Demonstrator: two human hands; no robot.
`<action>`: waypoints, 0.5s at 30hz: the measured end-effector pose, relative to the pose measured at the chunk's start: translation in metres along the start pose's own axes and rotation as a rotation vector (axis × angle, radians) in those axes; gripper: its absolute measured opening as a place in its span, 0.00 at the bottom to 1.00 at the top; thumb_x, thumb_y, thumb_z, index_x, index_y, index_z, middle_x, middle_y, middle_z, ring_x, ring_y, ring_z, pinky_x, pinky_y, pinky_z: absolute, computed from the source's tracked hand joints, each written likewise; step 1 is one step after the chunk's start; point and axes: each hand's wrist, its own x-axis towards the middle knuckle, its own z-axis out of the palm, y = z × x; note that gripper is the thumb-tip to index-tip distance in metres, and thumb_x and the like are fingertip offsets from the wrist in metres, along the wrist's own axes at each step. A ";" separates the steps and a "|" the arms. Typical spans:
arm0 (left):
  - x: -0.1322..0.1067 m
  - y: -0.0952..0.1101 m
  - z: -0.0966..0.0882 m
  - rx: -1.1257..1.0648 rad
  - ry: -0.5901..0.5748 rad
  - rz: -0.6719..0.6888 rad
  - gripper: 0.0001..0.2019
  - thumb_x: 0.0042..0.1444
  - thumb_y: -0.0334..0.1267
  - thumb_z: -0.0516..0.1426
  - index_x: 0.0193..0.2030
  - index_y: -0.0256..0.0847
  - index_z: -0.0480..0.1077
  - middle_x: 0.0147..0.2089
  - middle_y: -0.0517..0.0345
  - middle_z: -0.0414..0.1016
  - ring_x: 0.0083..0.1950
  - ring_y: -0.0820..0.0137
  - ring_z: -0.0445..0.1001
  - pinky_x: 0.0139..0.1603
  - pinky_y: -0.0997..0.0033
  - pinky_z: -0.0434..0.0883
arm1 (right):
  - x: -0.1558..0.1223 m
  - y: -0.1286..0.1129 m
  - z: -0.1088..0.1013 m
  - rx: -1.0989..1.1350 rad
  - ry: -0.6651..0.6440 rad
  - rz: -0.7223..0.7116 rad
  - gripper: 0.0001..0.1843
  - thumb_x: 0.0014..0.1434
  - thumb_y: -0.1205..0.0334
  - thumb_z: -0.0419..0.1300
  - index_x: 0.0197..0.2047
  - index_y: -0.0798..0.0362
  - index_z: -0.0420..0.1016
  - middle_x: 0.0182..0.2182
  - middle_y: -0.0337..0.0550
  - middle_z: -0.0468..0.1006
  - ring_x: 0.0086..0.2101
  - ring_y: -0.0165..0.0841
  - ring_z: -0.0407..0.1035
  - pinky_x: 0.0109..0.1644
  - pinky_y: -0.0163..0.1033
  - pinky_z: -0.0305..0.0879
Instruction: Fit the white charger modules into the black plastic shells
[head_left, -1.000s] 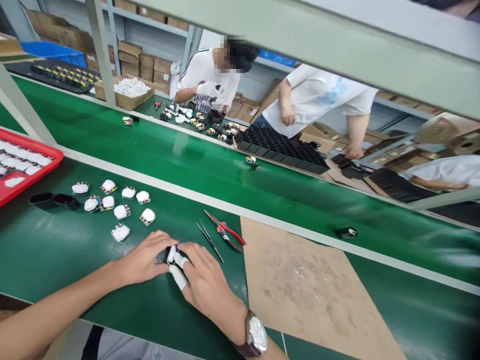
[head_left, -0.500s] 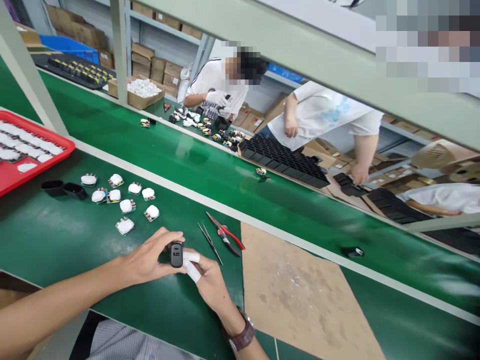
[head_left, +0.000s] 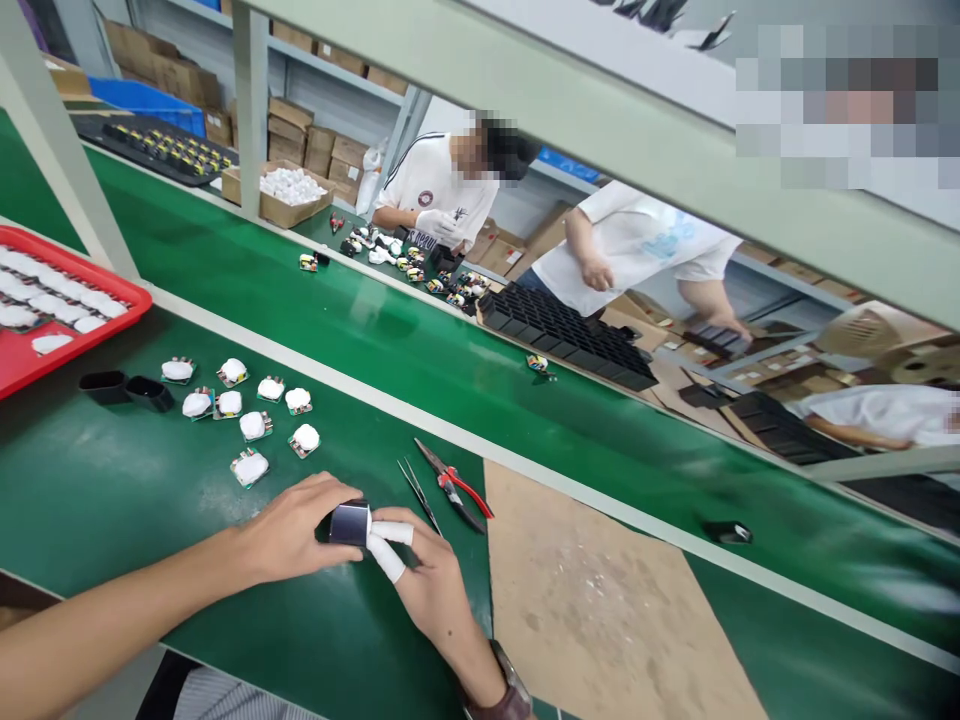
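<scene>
My left hand (head_left: 304, 527) grips a small black plastic housing (head_left: 349, 523) between thumb and fingers, over the green bench. One broad, shiny side of the housing faces up. White finger covers sit on the thumb and a finger of my right hand (head_left: 427, 570), and those tips are closed on the housing's right end. Just beyond lie tweezers (head_left: 420, 495) and red-handled pliers (head_left: 452, 483). Several circuit boards (head_left: 250, 467) topped with white pads are spread to the upper left. Two empty black housings (head_left: 148, 393) stand beside them.
A red tray (head_left: 139, 300) of white-topped boards is at the left. Cardboard (head_left: 600, 600) covers the bench at right. A green conveyor belt (head_left: 420, 345) carries a few parts past. Co-workers stand across it, near a black compartment tray (head_left: 562, 335). A slanted frame beam crosses overhead.
The housing has been turned in my hands: its slotted end faced me before, and now a broad side shows. Parts on the belt have shifted right. A co-worker's hand has lifted a black tray.
</scene>
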 end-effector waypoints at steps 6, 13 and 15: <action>0.001 -0.002 0.009 0.137 -0.028 0.009 0.22 0.56 0.32 0.67 0.56 0.43 0.69 0.45 0.54 0.78 0.46 0.58 0.77 0.46 0.59 0.75 | -0.001 -0.011 0.009 -0.286 -0.009 -0.212 0.10 0.71 0.70 0.59 0.53 0.49 0.75 0.50 0.50 0.81 0.47 0.38 0.78 0.49 0.44 0.80; 0.004 0.001 0.008 0.229 -0.054 -0.069 0.15 0.61 0.37 0.62 0.53 0.44 0.67 0.43 0.55 0.77 0.44 0.58 0.78 0.44 0.58 0.75 | 0.007 -0.013 0.010 -0.387 -0.063 -0.205 0.08 0.71 0.73 0.55 0.48 0.51 0.71 0.44 0.48 0.78 0.41 0.38 0.73 0.41 0.43 0.75; 0.006 0.003 0.006 0.222 -0.051 -0.058 0.14 0.61 0.36 0.61 0.52 0.44 0.66 0.42 0.55 0.77 0.43 0.58 0.78 0.43 0.59 0.75 | 0.011 -0.013 0.007 -0.390 -0.076 -0.201 0.07 0.72 0.72 0.55 0.47 0.51 0.71 0.44 0.47 0.77 0.40 0.37 0.72 0.42 0.43 0.74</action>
